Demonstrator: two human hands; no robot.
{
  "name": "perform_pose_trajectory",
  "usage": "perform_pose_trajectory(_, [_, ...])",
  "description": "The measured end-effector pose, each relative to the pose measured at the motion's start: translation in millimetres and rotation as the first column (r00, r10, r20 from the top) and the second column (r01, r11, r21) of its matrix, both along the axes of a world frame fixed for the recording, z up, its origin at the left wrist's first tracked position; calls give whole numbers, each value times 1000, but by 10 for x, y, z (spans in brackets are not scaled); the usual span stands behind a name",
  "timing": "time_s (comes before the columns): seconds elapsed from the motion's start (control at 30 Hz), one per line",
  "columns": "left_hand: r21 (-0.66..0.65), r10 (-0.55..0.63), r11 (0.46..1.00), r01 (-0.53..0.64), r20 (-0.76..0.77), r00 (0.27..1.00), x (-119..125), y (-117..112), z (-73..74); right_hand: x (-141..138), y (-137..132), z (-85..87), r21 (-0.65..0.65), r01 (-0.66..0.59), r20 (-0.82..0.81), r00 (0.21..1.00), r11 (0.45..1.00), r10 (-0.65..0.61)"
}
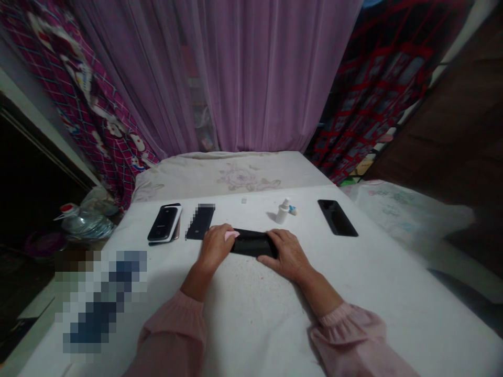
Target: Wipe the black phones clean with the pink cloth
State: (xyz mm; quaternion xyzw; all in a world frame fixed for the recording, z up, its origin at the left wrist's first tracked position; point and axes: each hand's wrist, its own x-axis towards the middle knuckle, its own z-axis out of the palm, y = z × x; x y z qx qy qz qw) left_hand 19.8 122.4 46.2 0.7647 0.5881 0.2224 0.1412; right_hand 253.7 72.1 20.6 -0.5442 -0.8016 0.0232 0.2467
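Observation:
A black smartphone (251, 245) lies sideways on the white sheet in front of me, screen up. My right hand (288, 254) grips its right end, thumb along the near edge and fingers over the far side. At the opposite end is my left hand (217, 246), its fingers closed on a small pink cloth (231, 235) that touches the phone. Most of the cloth is hidden by the fingers. Beyond the phone, a white spray bottle (282, 212) stands upright, beside a small blue-and-white item (293, 210).
Several stacked phones (164, 224) lie at left, near a dark, partly pixelated flat item (202, 221). Another black phone (338, 218) rests at right. A pixelated dark shape (104, 303) lies near left. A large water bottle (82, 222) stands beyond the left edge; purple curtains (259, 78) hang behind.

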Motion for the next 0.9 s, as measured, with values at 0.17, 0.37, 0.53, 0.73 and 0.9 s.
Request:
perform_pose_trajectory(0.17, [19, 18, 1000, -18, -5, 1000, -7, 12, 10, -1, 2, -4, 2, -3, -5, 1000, 1000, 3])
perform_pose_trajectory(0.37, [15, 71, 997, -71, 7, 997, -36, 57, -32, 6, -2, 0, -6, -9, -5, 1000, 1000, 9])
perform_pose_trajectory(0.53, [-8, 87, 996, -87, 9, 996, -35, 39, 6, -2, -9, 30, -23, 1, 6, 1000, 1000, -1])
perform_pose_trajectory(0.73, [-101, 16, 995, -16, -2, 1000, 31, -37, 105, -25, -14, 51, -26, 54, 21, 998, 998, -53])
perform_pose_trajectory(0.9, [-110, -33, 993, 37, 36, 999, 51, -47, 95, -18, -6, 33, -17, 75, 25, 997, 997, -75])
